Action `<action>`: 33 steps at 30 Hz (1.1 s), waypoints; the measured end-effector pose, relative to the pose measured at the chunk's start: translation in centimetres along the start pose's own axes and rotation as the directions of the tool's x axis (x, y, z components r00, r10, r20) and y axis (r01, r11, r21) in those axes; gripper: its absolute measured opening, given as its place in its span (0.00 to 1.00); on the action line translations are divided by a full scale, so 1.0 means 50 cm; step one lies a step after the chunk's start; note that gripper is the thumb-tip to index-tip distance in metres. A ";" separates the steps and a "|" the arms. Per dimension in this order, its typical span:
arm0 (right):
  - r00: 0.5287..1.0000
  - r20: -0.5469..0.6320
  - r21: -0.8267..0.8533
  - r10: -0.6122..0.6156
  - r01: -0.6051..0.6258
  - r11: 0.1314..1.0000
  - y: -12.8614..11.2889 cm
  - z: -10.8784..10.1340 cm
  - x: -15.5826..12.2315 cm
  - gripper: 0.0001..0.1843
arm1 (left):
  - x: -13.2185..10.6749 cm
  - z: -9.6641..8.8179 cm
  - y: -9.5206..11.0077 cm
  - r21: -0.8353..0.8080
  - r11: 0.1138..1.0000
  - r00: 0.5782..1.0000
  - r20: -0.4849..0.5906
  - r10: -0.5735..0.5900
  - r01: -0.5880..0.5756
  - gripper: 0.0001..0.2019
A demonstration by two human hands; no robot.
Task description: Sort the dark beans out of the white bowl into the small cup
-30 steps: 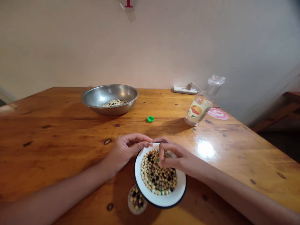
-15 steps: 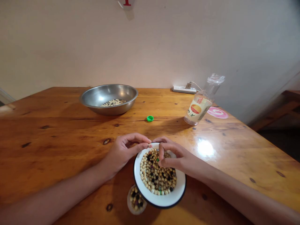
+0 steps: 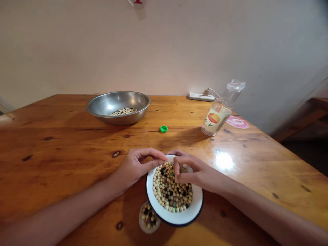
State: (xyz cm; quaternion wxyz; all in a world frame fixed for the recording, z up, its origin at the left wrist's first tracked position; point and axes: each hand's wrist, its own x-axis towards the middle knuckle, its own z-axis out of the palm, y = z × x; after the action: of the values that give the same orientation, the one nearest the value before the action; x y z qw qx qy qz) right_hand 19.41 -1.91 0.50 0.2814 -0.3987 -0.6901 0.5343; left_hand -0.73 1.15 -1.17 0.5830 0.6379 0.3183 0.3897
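A white enamel bowl (image 3: 195,201) with a dark rim holds many small round beads (image 3: 171,194), mostly cream, with black, green and purple ones among them. At the bowl's far left rim, my left hand (image 3: 135,164) has its thumb and index fingertips close together in a pinch. What is between them is too small to make out. My right hand (image 3: 191,171) reaches over the bowl from the right, thumb and index finger pinched just above the beads. Anything it holds is hidden. A small cup (image 3: 140,223) of similar beads stands partly beneath the bowl's left edge.
A steel basin (image 3: 118,119) with beads inside stands at the far left of the wooden table (image 3: 64,164). A green cap (image 3: 164,129) lies near the middle. On the right are a clear labelled bottle (image 3: 216,118), a power strip (image 3: 201,97) and a pink round sticker (image 3: 238,122).
My left index fingertip has moved slightly right along the bowl's far rim. A small pinkish spot at the left fingertips no longer shows. My right hand stays nearly still.
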 end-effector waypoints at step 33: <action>0.996 -0.032 -0.103 -0.077 0.074 0.992 0.008 0.003 0.001 0.13 | 0.005 -0.001 -0.010 0.208 0.926 0.938 0.217 0.269 -0.314 0.04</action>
State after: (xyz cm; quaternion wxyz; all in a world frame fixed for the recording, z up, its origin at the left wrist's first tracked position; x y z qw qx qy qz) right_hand 19.36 -1.92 0.07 0.2930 -0.3956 -0.7260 0.4802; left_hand -0.63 1.46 -1.62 0.4642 0.7772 0.2087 0.3701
